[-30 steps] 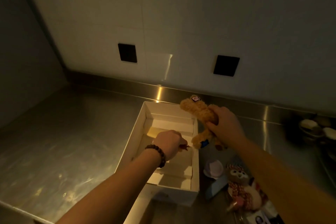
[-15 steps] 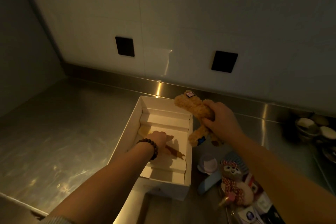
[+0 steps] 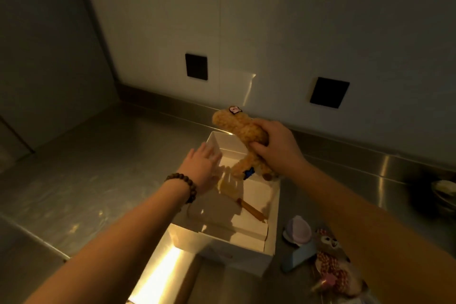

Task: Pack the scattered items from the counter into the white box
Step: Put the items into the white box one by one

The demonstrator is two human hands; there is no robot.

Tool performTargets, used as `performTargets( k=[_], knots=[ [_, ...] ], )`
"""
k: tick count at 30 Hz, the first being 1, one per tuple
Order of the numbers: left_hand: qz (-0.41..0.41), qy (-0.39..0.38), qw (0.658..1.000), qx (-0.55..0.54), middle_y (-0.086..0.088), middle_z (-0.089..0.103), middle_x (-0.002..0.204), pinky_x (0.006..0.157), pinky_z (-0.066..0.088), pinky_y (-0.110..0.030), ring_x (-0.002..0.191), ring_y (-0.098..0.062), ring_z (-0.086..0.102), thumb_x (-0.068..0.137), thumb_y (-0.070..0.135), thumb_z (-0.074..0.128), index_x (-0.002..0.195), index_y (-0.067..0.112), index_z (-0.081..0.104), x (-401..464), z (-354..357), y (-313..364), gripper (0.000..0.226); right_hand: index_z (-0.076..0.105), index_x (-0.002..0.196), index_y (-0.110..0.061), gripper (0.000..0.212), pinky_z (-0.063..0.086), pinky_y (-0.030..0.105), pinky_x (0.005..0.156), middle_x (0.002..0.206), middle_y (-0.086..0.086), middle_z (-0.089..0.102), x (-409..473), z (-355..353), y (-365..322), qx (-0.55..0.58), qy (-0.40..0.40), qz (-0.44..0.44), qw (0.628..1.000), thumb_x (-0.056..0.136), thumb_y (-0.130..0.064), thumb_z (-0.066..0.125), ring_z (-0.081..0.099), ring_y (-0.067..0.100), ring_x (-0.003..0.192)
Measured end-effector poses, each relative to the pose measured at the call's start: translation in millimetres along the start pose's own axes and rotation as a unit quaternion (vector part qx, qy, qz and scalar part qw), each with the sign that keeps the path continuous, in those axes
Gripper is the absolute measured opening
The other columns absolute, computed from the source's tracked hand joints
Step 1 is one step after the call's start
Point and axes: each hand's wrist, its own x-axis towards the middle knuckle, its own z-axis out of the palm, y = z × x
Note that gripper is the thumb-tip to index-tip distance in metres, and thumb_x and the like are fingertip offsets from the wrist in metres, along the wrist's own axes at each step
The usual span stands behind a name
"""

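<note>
Tan plush toy (image 3: pixel 243 128), soft and light: my right hand (image 3: pixel 277 149) wraps its middle over the white box (image 3: pixel 271 227); left hand (image 3: pixel 201 165), fingers spread, touches the far-left wall.

My left hand (image 3: pixel 201 168) reaches forward with the palm down and the fingers straight and loosely spread, their tips at the far left wall of the white cardboard box (image 3: pixel 269 249); it holds nothing. A brown wooden bead bracelet (image 3: pixel 183 186) circles that wrist, and the bare forearm runs back toward the lower left. My right hand (image 3: pixel 276 149) is raised a little higher and further out, its fingers and thumb curled tight round the middle of a fuzzy golden-brown plush toy (image 3: pixel 243 131), back of the hand up. The right forearm, also bare, slants down to the lower right corner.
</note>
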Motion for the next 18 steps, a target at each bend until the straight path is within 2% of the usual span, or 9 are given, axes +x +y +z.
performTargets(
  k=[3, 5, 8, 10, 14, 18],
  knots=[
    [-0.058, -0.033, 0.997, -0.033, -0.002, -0.001, 0.156, 0.113, 0.001, -0.044, 0.142, -0.023, -0.002, 0.081, 0.050, 0.056, 0.146, 0.025, -0.006, -15.0, 6.1, -30.8, 0.093, 0.049, 0.131, -0.024, 0.052, 0.042, 0.028, 0.085, 0.117, -0.001, 0.054, 7.3, 17.5, -5.8, 0.010, -0.046, 0.013, 0.999, 0.082, -0.023, 0.066, 0.051, 0.015, 0.106],
    [-0.088, -0.062, 0.990, -0.093, 0.002, 0.002, 0.156, 0.113, 0.001, -0.045, 0.142, -0.020, 0.001, 0.077, 0.054, 0.059, 0.144, 0.029, -0.014, -23.5, 17.4, -37.4, 0.102, 0.052, 0.126, -0.026, 0.045, 0.043, 0.027, 0.082, 0.110, -0.004, 0.053, 5.5, 33.6, -1.2, -0.009, -0.102, 0.025, 0.994, 0.083, -0.019, 0.064, 0.051, 0.012, 0.101],
    [-0.104, -0.050, 0.980, -0.161, 0.003, 0.012, 0.155, 0.113, 0.001, -0.044, 0.142, -0.017, 0.008, 0.074, 0.052, 0.061, 0.143, 0.032, -0.015, -25.2, 29.5, -34.7, 0.105, 0.057, 0.117, -0.027, 0.032, 0.041, 0.022, 0.077, 0.104, -0.006, 0.053, 1.5, 60.4, 14.0, -0.036, -0.178, 0.056, 0.982, 0.086, -0.016, 0.060, 0.053, 0.013, 0.100],
    [-0.104, -0.044, 0.979, -0.170, 0.002, 0.015, 0.154, 0.113, 0.003, -0.043, 0.141, -0.017, 0.013, 0.074, 0.050, 0.063, 0.143, 0.034, -0.014, -24.8, 31.7, -34.1, 0.105, 0.057, 0.119, -0.026, 0.033, 0.042, 0.023, 0.078, 0.107, -0.001, 0.054, 2.5, 79.0, 22.0, -0.078, -0.230, 0.058, 0.968, 0.087, -0.016, 0.057, 0.053, 0.017, 0.100],
    [-0.105, -0.042, 0.976, -0.186, 0.001, 0.021, 0.152, 0.113, 0.013, -0.043, 0.137, -0.019, 0.025, 0.075, 0.048, 0.064, 0.142, 0.036, -0.013, -24.2, 33.1, -37.3, 0.102, 0.059, 0.114, -0.026, 0.025, 0.041, 0.024, 0.077, 0.109, 0.002, 0.053, 7.8, 106.7, 33.1, -0.099, -0.277, 0.071, 0.953, 0.090, -0.024, 0.052, 0.053, 0.020, 0.101],
    [-0.118, -0.033, 0.971, -0.206, 0.001, 0.028, 0.149, 0.108, 0.030, -0.043, 0.128, -0.021, 0.039, 0.077, 0.048, 0.063, 0.142, 0.039, -0.011, -24.1, 35.3, -36.7, 0.099, 0.053, 0.121, -0.030, 0.033, 0.042, 0.035, 0.093, 0.125, 0.004, 0.041, 6.8, 122.7, 49.8, -0.177, -0.281, 0.018, 0.943, 0.088, -0.033, 0.056, 0.042, 0.023, 0.115]
  ],
)
